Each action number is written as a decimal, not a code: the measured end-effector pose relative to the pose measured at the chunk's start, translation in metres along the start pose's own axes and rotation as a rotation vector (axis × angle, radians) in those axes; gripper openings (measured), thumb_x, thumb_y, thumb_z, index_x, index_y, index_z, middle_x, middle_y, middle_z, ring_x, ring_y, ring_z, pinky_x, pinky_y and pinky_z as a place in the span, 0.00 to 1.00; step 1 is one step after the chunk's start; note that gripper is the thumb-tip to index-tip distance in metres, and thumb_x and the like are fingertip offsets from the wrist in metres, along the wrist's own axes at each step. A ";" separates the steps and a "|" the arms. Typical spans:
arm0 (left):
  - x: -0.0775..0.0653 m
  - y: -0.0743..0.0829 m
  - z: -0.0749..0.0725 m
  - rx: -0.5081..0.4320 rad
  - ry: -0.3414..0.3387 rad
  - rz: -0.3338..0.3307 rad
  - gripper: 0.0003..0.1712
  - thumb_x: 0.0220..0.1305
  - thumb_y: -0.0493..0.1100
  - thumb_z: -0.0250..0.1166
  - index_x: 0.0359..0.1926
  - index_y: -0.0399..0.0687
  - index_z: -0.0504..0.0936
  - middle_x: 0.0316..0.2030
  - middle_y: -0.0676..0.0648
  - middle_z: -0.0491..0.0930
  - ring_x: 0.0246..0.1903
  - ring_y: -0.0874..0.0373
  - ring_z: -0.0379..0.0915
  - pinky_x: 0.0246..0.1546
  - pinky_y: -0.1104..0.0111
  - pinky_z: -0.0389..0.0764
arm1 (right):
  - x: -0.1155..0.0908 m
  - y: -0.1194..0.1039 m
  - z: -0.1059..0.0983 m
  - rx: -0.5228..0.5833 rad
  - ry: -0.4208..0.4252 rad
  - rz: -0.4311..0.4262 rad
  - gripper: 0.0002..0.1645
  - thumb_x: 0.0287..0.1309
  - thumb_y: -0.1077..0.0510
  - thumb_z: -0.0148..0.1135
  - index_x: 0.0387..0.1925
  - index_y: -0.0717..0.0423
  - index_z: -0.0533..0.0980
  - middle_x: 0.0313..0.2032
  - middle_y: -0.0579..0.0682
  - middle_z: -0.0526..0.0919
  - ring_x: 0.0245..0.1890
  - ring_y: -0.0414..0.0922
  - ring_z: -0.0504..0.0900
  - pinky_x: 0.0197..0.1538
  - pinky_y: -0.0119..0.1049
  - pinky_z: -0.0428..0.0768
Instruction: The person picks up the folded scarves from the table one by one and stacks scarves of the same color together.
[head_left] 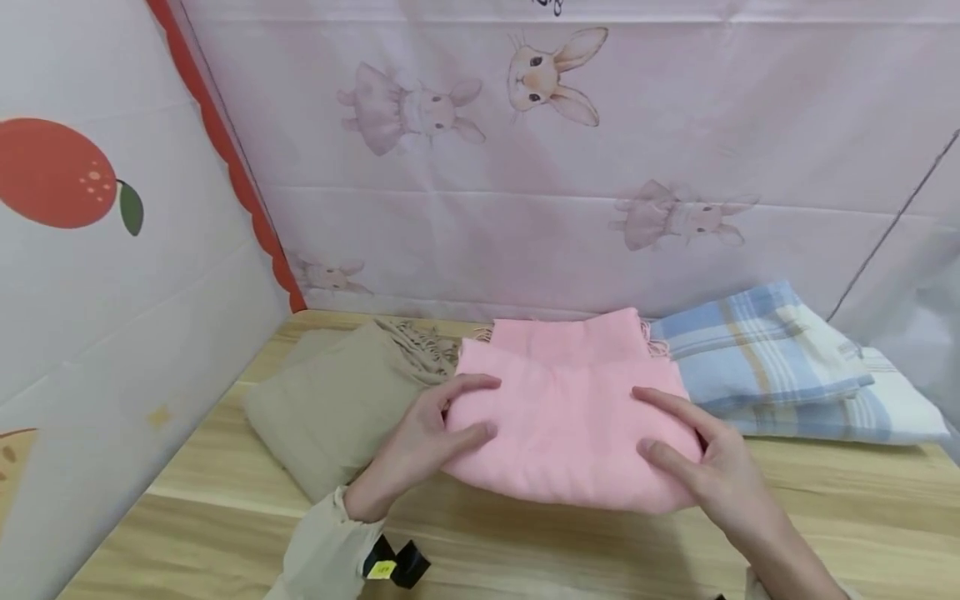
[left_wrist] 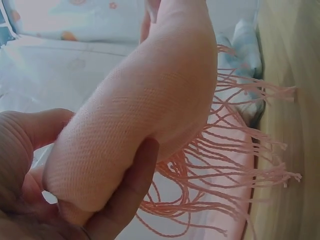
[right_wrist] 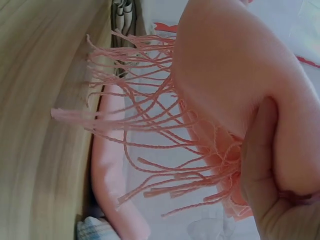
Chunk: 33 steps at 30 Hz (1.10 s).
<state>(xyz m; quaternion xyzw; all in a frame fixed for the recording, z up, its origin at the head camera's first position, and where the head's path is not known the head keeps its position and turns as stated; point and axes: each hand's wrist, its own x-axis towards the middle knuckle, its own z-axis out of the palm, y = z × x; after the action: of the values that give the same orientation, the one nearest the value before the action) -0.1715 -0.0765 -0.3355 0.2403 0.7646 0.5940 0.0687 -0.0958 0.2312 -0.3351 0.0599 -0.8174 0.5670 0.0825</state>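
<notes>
Both hands hold a folded pink fringed scarf (head_left: 562,433) above the table, one at each side. My left hand (head_left: 420,442) grips its left end, thumb on the near face. At the right end, my right hand (head_left: 708,471) grips the cloth the same way. In the left wrist view, fingers curl round the scarf's thick fold (left_wrist: 130,110), and twisted tassels (left_wrist: 220,165) dangle beneath. Tassels (right_wrist: 150,115) also hang loose in the right wrist view. Just behind lies another folded pink scarf (head_left: 566,333), partly hidden by the held one.
A folded beige fringed scarf (head_left: 330,392) lies on the left of the wooden table (head_left: 480,542). Blue-and-white plaid scarves (head_left: 772,358) are stacked at the right. A rabbit-print cloth (head_left: 450,233) hangs behind, and a white printed sheet (head_left: 150,317) stands at the left.
</notes>
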 end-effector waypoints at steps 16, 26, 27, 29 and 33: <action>-0.007 0.007 -0.001 0.029 -0.047 0.020 0.25 0.62 0.39 0.70 0.60 0.41 0.80 0.57 0.40 0.76 0.45 0.53 0.76 0.44 0.65 0.80 | -0.016 -0.004 -0.009 -0.070 -0.028 0.048 0.31 0.68 0.59 0.65 0.70 0.43 0.72 0.62 0.51 0.75 0.49 0.38 0.81 0.44 0.30 0.80; 0.008 -0.041 -0.003 0.066 -0.202 -0.233 0.25 0.61 0.39 0.72 0.58 0.47 0.76 0.56 0.41 0.72 0.51 0.51 0.71 0.52 0.62 0.73 | 0.014 0.040 -0.013 -0.106 -0.378 0.071 0.26 0.64 0.62 0.66 0.62 0.66 0.73 0.57 0.62 0.75 0.42 0.43 0.76 0.39 0.34 0.79; 0.009 -0.046 -0.003 0.071 -0.216 -0.242 0.25 0.61 0.38 0.72 0.58 0.48 0.76 0.56 0.41 0.72 0.50 0.51 0.70 0.51 0.63 0.72 | 0.017 0.046 -0.014 -0.099 -0.401 0.055 0.25 0.64 0.63 0.66 0.60 0.67 0.73 0.56 0.63 0.75 0.41 0.42 0.77 0.39 0.35 0.80; 0.009 -0.053 -0.005 0.080 -0.237 -0.240 0.25 0.60 0.37 0.72 0.58 0.46 0.76 0.56 0.40 0.71 0.50 0.50 0.69 0.51 0.62 0.72 | 0.020 0.056 -0.015 -0.093 -0.443 0.017 0.23 0.63 0.65 0.66 0.57 0.69 0.73 0.54 0.64 0.76 0.41 0.41 0.78 0.38 0.35 0.80; 0.009 -0.062 -0.009 0.124 -0.252 -0.241 0.27 0.59 0.36 0.72 0.59 0.46 0.75 0.59 0.39 0.68 0.51 0.50 0.66 0.52 0.61 0.69 | 0.025 0.073 -0.019 -0.112 -0.560 -0.015 0.19 0.64 0.65 0.65 0.54 0.66 0.73 0.50 0.60 0.74 0.40 0.39 0.75 0.38 0.34 0.78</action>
<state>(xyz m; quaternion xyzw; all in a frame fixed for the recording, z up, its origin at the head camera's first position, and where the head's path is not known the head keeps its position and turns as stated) -0.2008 -0.0908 -0.3899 0.2233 0.8083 0.4985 0.2196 -0.1325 0.2743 -0.3900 0.2157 -0.8379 0.4817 -0.1391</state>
